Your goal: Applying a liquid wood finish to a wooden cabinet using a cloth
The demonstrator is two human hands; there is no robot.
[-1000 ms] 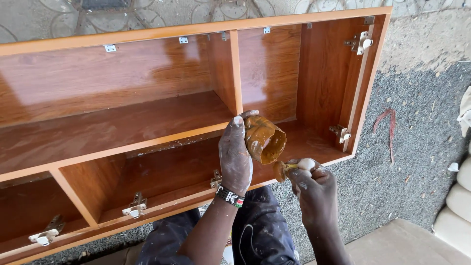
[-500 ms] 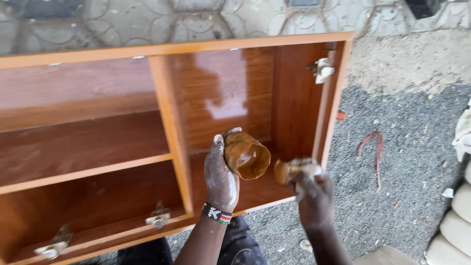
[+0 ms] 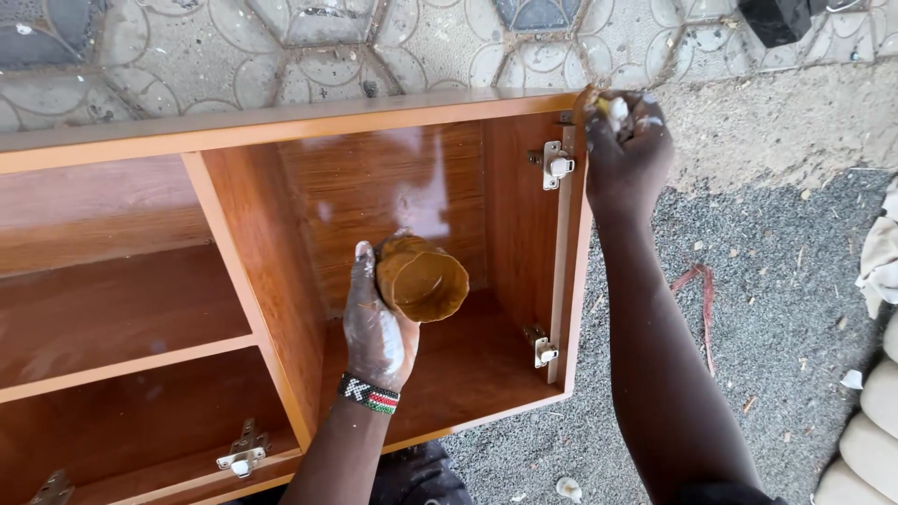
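My left hand point(image 3: 376, 323), smeared with pale paste and wearing a beaded wristband, grips a brown stained cup point(image 3: 423, 278) tilted on its side, its mouth facing me. It hovers in front of the right compartment of a glossy brown wooden cabinet point(image 3: 271, 126). My right hand point(image 3: 625, 140) is stretched up to the cabinet's top right corner, closed on a small pale wad point(image 3: 617, 108) pressed against the edge there. What the wad is made of I cannot tell.
Metal hinges point(image 3: 557, 165) point(image 3: 540, 348) sit on the cabinet's right side panel, others point(image 3: 243, 455) along the lower front. Grey gravel ground point(image 3: 776, 309) lies to the right, patterned paving point(image 3: 281, 47) behind. Pale cushions point(image 3: 875, 430) lie at the right edge.
My right hand has risen from beside the cup, near the cabinet's lower front edge, to the top right corner. The view shifted right. My left hand still holds the cup.
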